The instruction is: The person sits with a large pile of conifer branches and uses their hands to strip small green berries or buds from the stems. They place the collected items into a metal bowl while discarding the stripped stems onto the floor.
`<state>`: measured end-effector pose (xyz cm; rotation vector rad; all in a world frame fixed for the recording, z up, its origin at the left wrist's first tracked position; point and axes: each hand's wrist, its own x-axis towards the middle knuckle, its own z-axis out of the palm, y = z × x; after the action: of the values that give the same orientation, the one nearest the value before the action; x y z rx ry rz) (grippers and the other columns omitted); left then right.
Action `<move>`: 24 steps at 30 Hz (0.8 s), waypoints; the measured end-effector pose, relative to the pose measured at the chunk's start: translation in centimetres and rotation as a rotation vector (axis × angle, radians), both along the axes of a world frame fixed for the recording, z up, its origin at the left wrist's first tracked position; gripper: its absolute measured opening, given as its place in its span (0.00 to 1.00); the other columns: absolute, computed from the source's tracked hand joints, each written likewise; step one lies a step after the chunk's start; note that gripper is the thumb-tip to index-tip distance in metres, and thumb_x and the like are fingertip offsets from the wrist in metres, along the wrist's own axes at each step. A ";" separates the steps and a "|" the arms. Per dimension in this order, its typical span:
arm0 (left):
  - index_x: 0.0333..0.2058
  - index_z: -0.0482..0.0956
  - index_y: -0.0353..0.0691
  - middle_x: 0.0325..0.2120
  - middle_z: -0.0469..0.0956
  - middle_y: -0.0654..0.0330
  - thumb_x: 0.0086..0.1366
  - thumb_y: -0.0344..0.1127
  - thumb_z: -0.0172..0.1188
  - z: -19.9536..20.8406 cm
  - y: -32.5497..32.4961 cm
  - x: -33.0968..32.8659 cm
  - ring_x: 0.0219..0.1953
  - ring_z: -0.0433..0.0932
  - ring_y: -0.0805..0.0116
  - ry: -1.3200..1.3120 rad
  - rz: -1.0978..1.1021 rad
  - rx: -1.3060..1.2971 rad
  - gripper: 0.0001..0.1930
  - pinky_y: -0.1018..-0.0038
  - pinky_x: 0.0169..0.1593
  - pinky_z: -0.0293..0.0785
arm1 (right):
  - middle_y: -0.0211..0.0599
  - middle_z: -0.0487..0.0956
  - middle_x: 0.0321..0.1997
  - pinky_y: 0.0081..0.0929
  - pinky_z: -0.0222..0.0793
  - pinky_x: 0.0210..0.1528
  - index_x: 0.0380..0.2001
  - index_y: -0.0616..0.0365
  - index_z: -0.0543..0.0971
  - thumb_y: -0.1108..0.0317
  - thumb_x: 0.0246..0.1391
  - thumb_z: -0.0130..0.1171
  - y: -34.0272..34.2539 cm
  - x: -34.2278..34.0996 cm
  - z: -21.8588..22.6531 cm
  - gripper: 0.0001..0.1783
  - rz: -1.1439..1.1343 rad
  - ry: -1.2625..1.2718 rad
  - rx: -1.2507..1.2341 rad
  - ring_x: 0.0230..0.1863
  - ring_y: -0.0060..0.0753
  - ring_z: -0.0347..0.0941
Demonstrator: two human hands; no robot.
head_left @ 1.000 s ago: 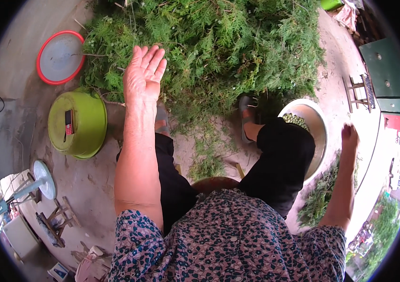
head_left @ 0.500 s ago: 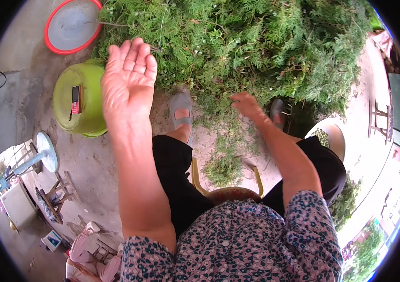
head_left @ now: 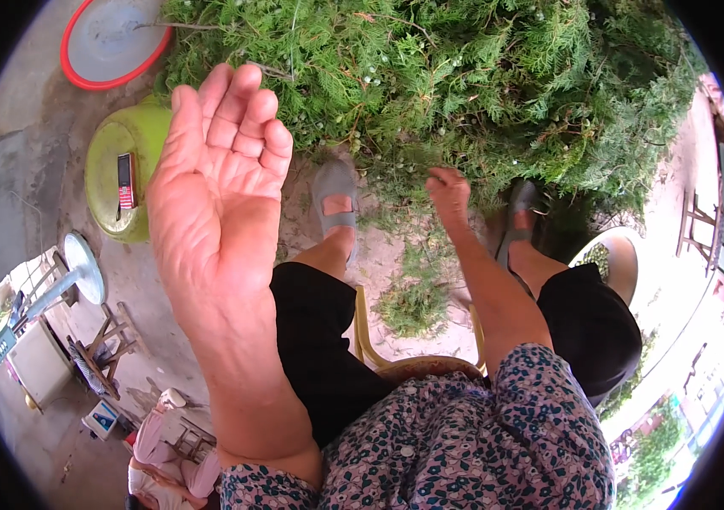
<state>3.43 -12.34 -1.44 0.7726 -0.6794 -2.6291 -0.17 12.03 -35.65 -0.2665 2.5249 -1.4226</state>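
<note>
Raised close to the camera, my left hand (head_left: 226,187) is open, palm turned up, its fingers slightly curled and nothing in them. My right hand (head_left: 449,194) is lower, at the near edge of a big heap of green conifer branches (head_left: 455,76) dotted with small pale cones. Its fingers are bent together; whatever they may hold is too small to make out. Loose green sprigs (head_left: 413,302) lie on the ground between my feet, in front of the stool (head_left: 363,331) I sit on.
Left of the heap, a lime-green tub (head_left: 105,140) carries a red phone (head_left: 126,183); a red-rimmed basin (head_left: 81,82) lies beyond it. Beside my right knee stands a pale bowl (head_left: 625,259) with small green pieces. A fan (head_left: 83,268) and a seated person (head_left: 166,467) are at lower left.
My left hand has come nearer to the camera and looks larger, still open. My right hand has shifted slightly right and turned, its fingers now pointing toward the heap.
</note>
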 end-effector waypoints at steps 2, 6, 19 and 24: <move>0.44 0.66 0.30 0.38 0.73 0.54 0.61 0.37 0.49 0.0 0.3 -0.1 0.36 0.72 0.67 0.020 -0.014 0.002 0.17 0.71 0.41 0.68 | 0.40 0.73 0.36 0.23 0.68 0.22 0.33 0.59 0.73 0.79 0.42 0.52 1.9 -1.3 2.0 0.11 -0.282 -0.489 -0.366 0.24 0.28 0.70; 0.43 0.66 0.30 0.37 0.73 0.55 0.60 0.37 0.50 0.1 0.9 -0.1 0.36 0.72 0.67 0.017 -0.031 0.012 0.17 0.72 0.41 0.68 | 0.37 0.71 0.29 0.21 0.63 0.15 0.39 0.60 0.68 0.80 0.43 0.54 3.2 -2.3 4.0 0.17 -0.410 -0.357 -0.316 0.16 0.24 0.65; 0.46 0.65 0.30 0.36 0.72 0.58 0.65 0.40 0.42 0.3 2.3 -0.7 0.33 0.69 0.70 -0.055 -0.045 -0.067 0.18 0.73 0.39 0.67 | 0.35 0.75 0.37 0.37 0.69 0.32 0.45 0.52 0.69 0.57 0.43 0.57 -6.6 3.7 -3.9 0.25 0.473 -0.257 0.985 0.34 0.40 0.73; 0.46 0.65 0.31 0.36 0.72 0.58 0.64 0.39 0.42 0.5 2.6 -0.7 0.33 0.69 0.70 -0.058 -0.036 -0.042 0.18 0.74 0.38 0.67 | 0.37 0.76 0.26 0.34 0.68 0.30 0.25 0.57 0.74 0.63 0.40 0.58 -2.2 -0.4 -0.6 0.10 0.169 -0.178 0.442 0.30 0.34 0.74</move>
<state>2.71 -9.76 -0.94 0.8349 -0.7688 -2.6248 -0.61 9.85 -36.26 -0.2506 2.5150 -0.7630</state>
